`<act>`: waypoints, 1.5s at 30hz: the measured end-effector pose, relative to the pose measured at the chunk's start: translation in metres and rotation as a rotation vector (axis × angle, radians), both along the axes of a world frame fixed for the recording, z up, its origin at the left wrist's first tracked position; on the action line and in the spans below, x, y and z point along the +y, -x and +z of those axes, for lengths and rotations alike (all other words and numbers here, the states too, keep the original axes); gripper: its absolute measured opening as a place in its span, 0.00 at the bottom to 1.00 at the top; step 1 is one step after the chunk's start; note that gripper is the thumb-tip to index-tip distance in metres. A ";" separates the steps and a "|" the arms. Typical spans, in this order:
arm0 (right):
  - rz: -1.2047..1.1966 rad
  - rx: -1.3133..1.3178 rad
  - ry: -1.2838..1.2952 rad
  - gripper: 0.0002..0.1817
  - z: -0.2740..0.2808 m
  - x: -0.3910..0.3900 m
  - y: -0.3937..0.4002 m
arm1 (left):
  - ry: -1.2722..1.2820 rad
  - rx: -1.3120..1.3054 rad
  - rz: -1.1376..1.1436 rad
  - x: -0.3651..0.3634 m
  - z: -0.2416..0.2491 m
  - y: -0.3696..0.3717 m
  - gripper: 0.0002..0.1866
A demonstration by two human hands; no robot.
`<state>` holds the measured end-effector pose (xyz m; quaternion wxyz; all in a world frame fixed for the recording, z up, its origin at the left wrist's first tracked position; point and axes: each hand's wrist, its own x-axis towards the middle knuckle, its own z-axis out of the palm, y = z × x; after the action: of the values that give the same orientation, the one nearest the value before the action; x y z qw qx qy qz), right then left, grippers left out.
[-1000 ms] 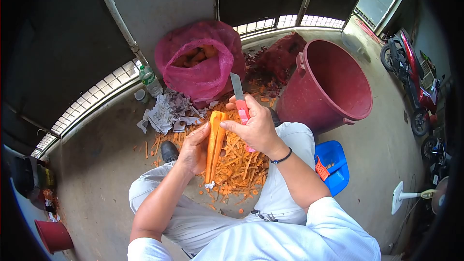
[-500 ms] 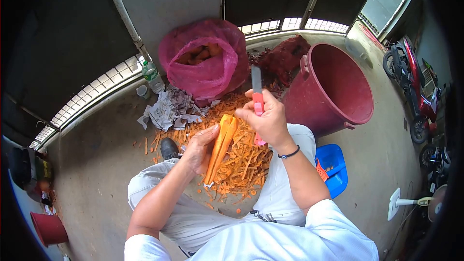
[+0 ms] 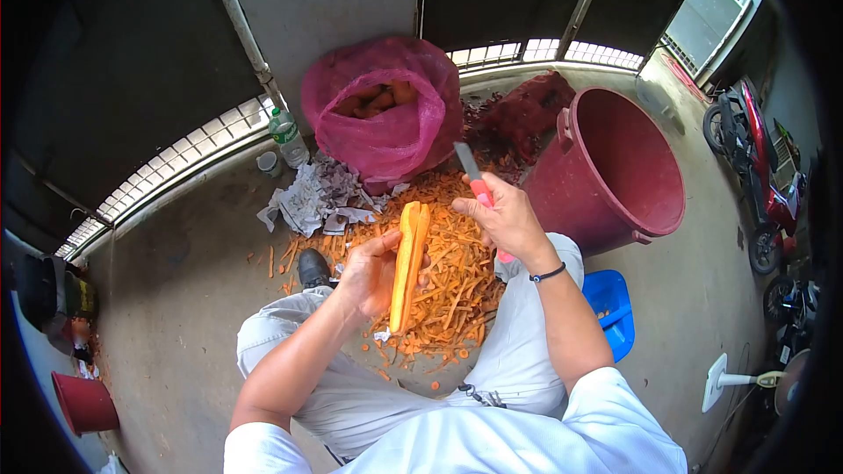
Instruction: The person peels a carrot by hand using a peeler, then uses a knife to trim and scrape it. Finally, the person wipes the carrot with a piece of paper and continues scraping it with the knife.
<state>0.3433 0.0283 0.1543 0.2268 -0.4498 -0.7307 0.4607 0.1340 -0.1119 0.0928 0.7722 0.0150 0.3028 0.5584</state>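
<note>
A peeled orange carrot with grooves along its length stands nearly upright in my left hand, whose fingers wrap around its side. My right hand grips the red handle of a knife, its grey blade pointing up and to the left. Blade and carrot are apart. Below both hands, a heap of orange peelings covers the floor between my legs. Several small round carrot ends lie at its near edge.
A pink mesh sack of carrots stands ahead, with crumpled paper and a plastic bottle beside it. To the right are a large dark red bin, a blue plastic container and a motorcycle. A red bucket sits left.
The carrot has turned more upright in my left hand. My right hand has shifted right and the knife blade now tilts left. The whole view has shifted slightly.
</note>
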 end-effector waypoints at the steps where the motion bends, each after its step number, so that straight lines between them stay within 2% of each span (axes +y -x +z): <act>1: 0.077 -0.142 -0.198 0.23 -0.005 0.002 -0.001 | -0.014 -0.025 0.020 0.001 0.000 0.001 0.21; 2: 0.106 -0.138 -0.335 0.19 -0.014 0.001 -0.003 | -0.015 -0.024 0.021 0.000 -0.001 0.001 0.21; 3: 0.105 -0.137 -0.337 0.19 -0.019 0.000 -0.004 | -0.056 0.038 0.067 0.000 0.000 0.000 0.21; 5: 0.291 -0.051 -0.636 0.16 -0.026 -0.002 -0.008 | -0.100 0.097 0.112 -0.002 0.001 -0.004 0.20; 7: 0.316 -0.079 -0.684 0.16 -0.021 -0.014 -0.006 | -0.054 0.120 0.189 -0.006 0.010 -0.008 0.19; 9: 0.420 -0.170 -0.776 0.18 -0.012 -0.022 -0.005 | -0.036 0.100 0.190 -0.006 0.013 -0.010 0.19; 10: 0.415 -0.135 -0.831 0.17 -0.015 -0.022 -0.003 | -0.033 0.098 0.175 -0.006 0.015 -0.011 0.19; 18: 0.421 -0.136 -0.729 0.13 -0.012 -0.021 -0.002 | -0.111 0.068 0.123 -0.012 0.009 -0.018 0.20; 23: 0.339 -0.160 -0.799 0.15 -0.012 -0.013 -0.002 | -0.188 0.103 0.130 -0.013 0.015 -0.020 0.26; 29: 0.371 -0.153 -0.802 0.14 -0.013 -0.006 -0.004 | -0.180 0.149 0.130 -0.012 0.016 -0.019 0.28; 31: 0.451 -0.235 -0.788 0.13 -0.010 0.001 -0.008 | -0.185 0.148 0.123 -0.011 0.015 -0.016 0.28; 33: 0.371 -0.186 -0.895 0.13 -0.033 0.032 -0.018 | -0.185 0.140 0.113 -0.016 0.015 -0.019 0.28; 34: 0.278 -0.287 -0.773 0.14 -0.024 0.037 -0.024 | -0.184 0.160 0.105 -0.018 0.018 -0.021 0.29; 35: 0.280 -0.280 -0.788 0.14 -0.018 0.041 -0.024 | -0.185 0.183 0.102 -0.016 0.021 -0.020 0.29; 37: 0.229 -0.205 -0.545 0.15 -0.014 0.033 -0.024 | -0.191 0.137 0.122 -0.014 0.013 -0.016 0.27; 39: 0.323 -0.064 -0.647 0.14 -0.009 0.011 -0.017 | -0.133 0.106 0.152 -0.009 0.003 -0.011 0.25; 45: 0.398 -0.107 -0.681 0.13 -0.020 -0.021 -0.001 | -0.143 0.147 0.141 -0.012 0.007 -0.019 0.23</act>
<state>0.3440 0.0069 0.1339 0.2310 -0.2219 -0.9253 0.2030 0.1527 -0.1240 0.1000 0.7038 0.0895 0.3183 0.6288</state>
